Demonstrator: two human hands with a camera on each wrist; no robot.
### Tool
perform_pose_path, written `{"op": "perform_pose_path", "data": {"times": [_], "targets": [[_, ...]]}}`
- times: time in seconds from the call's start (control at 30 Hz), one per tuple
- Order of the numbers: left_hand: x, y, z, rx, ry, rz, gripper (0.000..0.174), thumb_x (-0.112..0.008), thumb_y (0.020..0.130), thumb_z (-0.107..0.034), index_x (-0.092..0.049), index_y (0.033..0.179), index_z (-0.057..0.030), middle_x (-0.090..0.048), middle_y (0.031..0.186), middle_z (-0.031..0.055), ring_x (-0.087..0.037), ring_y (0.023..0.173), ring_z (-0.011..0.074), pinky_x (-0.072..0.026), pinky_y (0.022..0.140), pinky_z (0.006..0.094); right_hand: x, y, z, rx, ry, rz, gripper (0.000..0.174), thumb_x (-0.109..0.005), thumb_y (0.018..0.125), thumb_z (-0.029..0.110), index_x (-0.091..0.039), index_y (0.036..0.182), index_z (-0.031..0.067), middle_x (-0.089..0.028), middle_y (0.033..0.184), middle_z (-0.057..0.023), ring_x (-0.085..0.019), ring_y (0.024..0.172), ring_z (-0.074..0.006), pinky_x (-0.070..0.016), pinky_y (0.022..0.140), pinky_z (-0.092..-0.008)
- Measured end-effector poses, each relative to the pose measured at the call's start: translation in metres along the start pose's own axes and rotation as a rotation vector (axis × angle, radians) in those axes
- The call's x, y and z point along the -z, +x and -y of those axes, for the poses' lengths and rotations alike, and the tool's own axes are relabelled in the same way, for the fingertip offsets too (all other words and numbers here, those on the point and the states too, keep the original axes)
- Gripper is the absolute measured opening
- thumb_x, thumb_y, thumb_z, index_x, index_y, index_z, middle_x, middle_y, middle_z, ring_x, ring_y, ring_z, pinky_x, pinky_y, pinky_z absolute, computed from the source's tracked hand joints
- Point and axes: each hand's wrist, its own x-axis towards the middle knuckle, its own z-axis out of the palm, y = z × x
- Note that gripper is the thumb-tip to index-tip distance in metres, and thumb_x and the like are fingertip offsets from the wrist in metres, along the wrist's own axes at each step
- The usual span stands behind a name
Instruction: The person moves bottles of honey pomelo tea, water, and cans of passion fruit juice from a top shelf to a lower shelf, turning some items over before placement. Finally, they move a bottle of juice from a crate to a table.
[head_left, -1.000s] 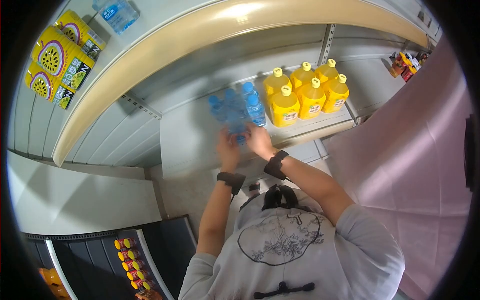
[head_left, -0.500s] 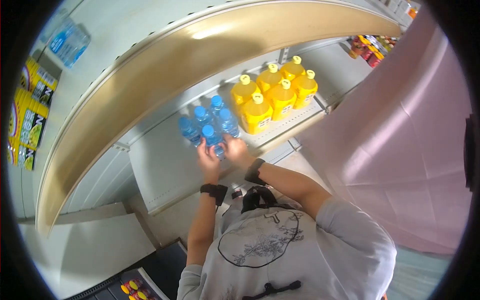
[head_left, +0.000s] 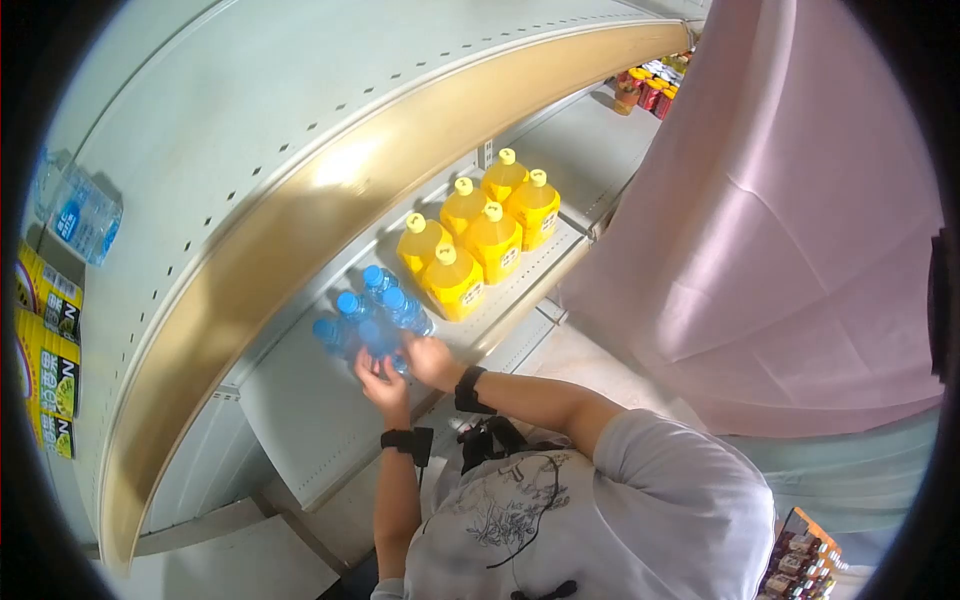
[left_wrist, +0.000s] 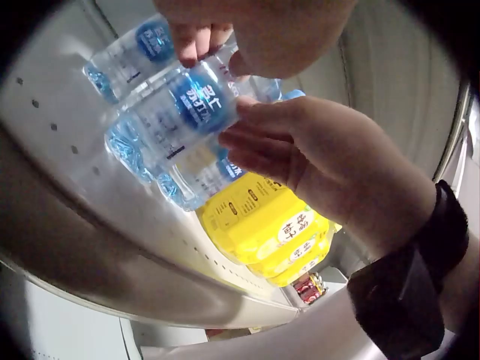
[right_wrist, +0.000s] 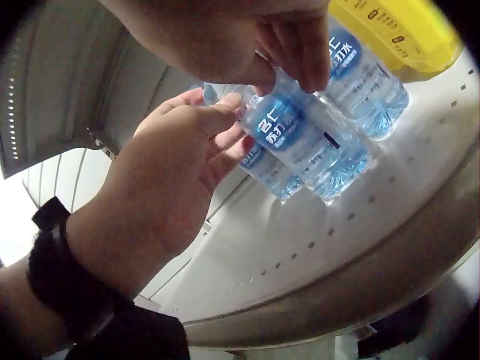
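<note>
My left hand (head_left: 378,373) and right hand (head_left: 432,360) curl round the near water bottle (left_wrist: 191,105) at its label; probably light, squashy, slick.

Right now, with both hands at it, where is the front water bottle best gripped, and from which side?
Grip the front water bottle round its labelled middle, coming from the open shelf front. It is upright, other water bottles crowd behind it, and the shelf above overhangs its cap.

Clear blue-labelled water bottle (left_wrist: 191,112) stands upright on the shelf (head_left: 300,420).
</note>
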Motion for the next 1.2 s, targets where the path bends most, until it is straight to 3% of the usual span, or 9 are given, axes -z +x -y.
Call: {"op": "perform_pose_path", "data": {"times": [0.3, 0.4, 0.5, 0.67, 0.8, 0.9, 1.03, 1.1, 1.2], "targets": [[-0.001, -0.002, -0.007, -0.003, -0.067, -0.012, 0.038, -0.054, 0.080, -0.003, -0.043, 0.117, 0.0003, -0.054, 0.106, 0.0209, -0.055, 0.096, 0.0292, -0.0454, 0.079, 0.0345, -0.005, 0.001, -0.008, 0.017, -0.035, 0.036, 0.035, -0.054, 0.077, 0.015, -0.047, 0.106, -0.0025, -0.057, 0.065, -0.0225, -0.058, 0.062, -0.0372, -0.0458, 0.055, -0.0444], [0.008, -0.002, -0.014, -0.056, 0.187, 0.000, 0.034, -0.053, 0.080, -0.003, -0.047, 0.113, 0.0011, -0.055, 0.105, 0.0180, -0.056, 0.093, 0.0287, -0.0457, 0.077, 0.0332, -0.005, -0.001, -0.005, 0.048, -0.119, 0.007, 0.016, -0.051, 0.075, 0.012, -0.058, 0.075, -0.0018, -0.059, 0.065, -0.0188, -0.060, 0.059, -0.0330, -0.0482, 0.054, -0.0405], [0.022, 0.009, -0.023, -0.430, 0.478, -0.183, 0.028, -0.051, 0.080, -0.004, -0.051, 0.107, 0.0021, -0.057, 0.105, 0.0153, -0.056, 0.090, 0.0285, -0.0453, 0.076, 0.0320, 0.010, -0.004, 0.017, 0.030, -0.270, 0.239, 0.026, -0.053, 0.076, 0.017, -0.055, 0.093, -0.0023, -0.058, 0.065, -0.0201, -0.060, 0.059, -0.0331, -0.0480, 0.053, -0.0413], [0.058, 0.028, -0.094, -0.279, 0.231, -0.262, 0.021, -0.046, 0.082, -0.004, -0.053, 0.101, 0.0021, -0.059, 0.103, 0.0144, -0.056, 0.093, 0.0271, -0.0443, 0.081, 0.0340, 0.049, -0.026, 0.098, 0.151, 0.077, 0.122, 0.016, -0.053, 0.074, 0.013, -0.056, 0.082, 0.0001, -0.060, 0.073, -0.0174, -0.060, 0.067, -0.0317, -0.0488, 0.057, -0.0400], [0.086, 0.052, -0.233, -0.674, 0.438, -0.248, 0.024, -0.042, 0.088, -0.012, -0.051, 0.103, 0.0043, -0.058, 0.103, 0.0160, -0.055, 0.095, 0.0286, -0.0426, 0.085, 0.0377, 0.092, -0.035, 0.147, 0.406, 0.516, -0.125, 0.023, -0.057, 0.070, 0.010, -0.056, 0.091, -0.0010, -0.059, 0.084, -0.0175, -0.058, 0.078, -0.0347, -0.0476, 0.064, -0.0389], [0.091, 0.046, -0.311, -0.941, 0.234, -0.108, 0.028, -0.040, 0.087, -0.015, -0.051, 0.101, 0.0060, -0.057, 0.097, 0.0201, -0.054, 0.094, 0.0323, -0.0428, 0.082, 0.0389, 0.136, -0.038, 0.174, 0.657, 0.655, -0.211, 0.028, -0.058, 0.070, 0.006, -0.056, 0.096, -0.0025, -0.059, 0.093, -0.0172, -0.059, 0.085, -0.0327, -0.0488, 0.070, -0.0373], [0.090, 0.067, -0.350, -1.362, -0.167, 0.219, 0.036, -0.034, 0.088, -0.025, -0.032, 0.110, 0.0030, -0.045, 0.092, 0.0189, -0.043, 0.050, 0.0162, -0.0404, 0.039, 0.0268, 0.189, -0.032, 0.188, 0.853, 0.618, -0.238, 0.024, -0.057, 0.069, 0.003, -0.058, 0.092, -0.0042, -0.060, 0.095, -0.0164, -0.060, 0.090, -0.0302, -0.0497, 0.072, -0.0360], [0.099, 0.063, -0.389, -0.991, -0.177, 0.452, 0.039, -0.032, 0.090, -0.028, -0.033, 0.106, 0.0068, -0.046, 0.087, 0.0194, -0.039, 0.041, 0.0168, -0.0370, 0.035, 0.0272, 0.194, -0.035, 0.191, 0.841, 0.620, -0.268, 0.022, -0.056, 0.068, 0.002, -0.060, 0.089, -0.0043, -0.060, 0.092, -0.0162, -0.060, 0.087, -0.0296, -0.0501, 0.070, -0.0355], [0.063, 0.044, -0.397, -0.871, -0.765, 0.261, 0.041, -0.029, 0.093, -0.030, -0.036, 0.105, 0.0079, -0.047, 0.087, 0.0209, -0.044, 0.045, 0.0201, -0.0386, 0.034, 0.0272, 0.194, -0.043, 0.187, 0.862, 0.594, -0.266, 0.020, -0.052, 0.077, 0.010, -0.060, 0.085, -0.0054, -0.061, 0.091, -0.0195, -0.061, 0.084, -0.0320, -0.0508, 0.069, -0.0359]]}}
